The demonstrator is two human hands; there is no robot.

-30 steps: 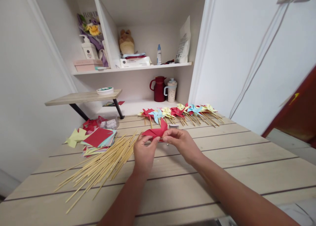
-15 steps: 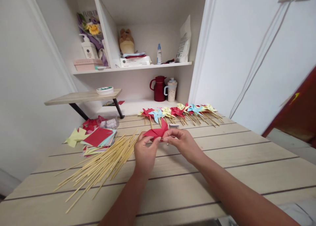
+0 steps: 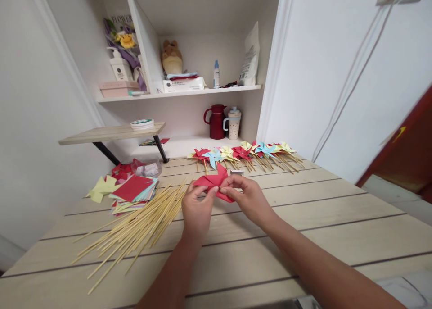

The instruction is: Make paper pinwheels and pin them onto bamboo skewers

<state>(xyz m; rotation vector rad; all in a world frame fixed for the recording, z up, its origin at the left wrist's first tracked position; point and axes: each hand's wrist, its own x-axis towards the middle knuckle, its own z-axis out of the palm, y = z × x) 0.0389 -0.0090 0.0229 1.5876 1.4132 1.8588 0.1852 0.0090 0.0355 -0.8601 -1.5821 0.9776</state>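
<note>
A red paper pinwheel (image 3: 212,179) with folded blades is held above the table between both hands. My left hand (image 3: 198,205) is closed on its left side, thumb near the centre. On the other side, my right hand (image 3: 248,196) pinches close to the middle, and its fingers partly cover the paper. Whether a small pin sits between the fingertips cannot be made out. A loose bundle of thin wooden sticks (image 3: 135,230) lies to the left of my left hand. Behind the hands is a row of finished pinwheels (image 3: 241,153) on sticks, in red, blue and yellow.
Stacked coloured paper squares (image 3: 133,189), a yellow pinwheel (image 3: 102,188) and a clear container (image 3: 148,168) stand at the left. A small raised wooden shelf (image 3: 111,133) is behind them. At the back are a red jug (image 3: 216,123) and a cup (image 3: 233,125).
The red pinwheel has turned slightly in my hands, and a lower blade now shows beneath my right fingers. Both hands stay in nearly the same place.
</note>
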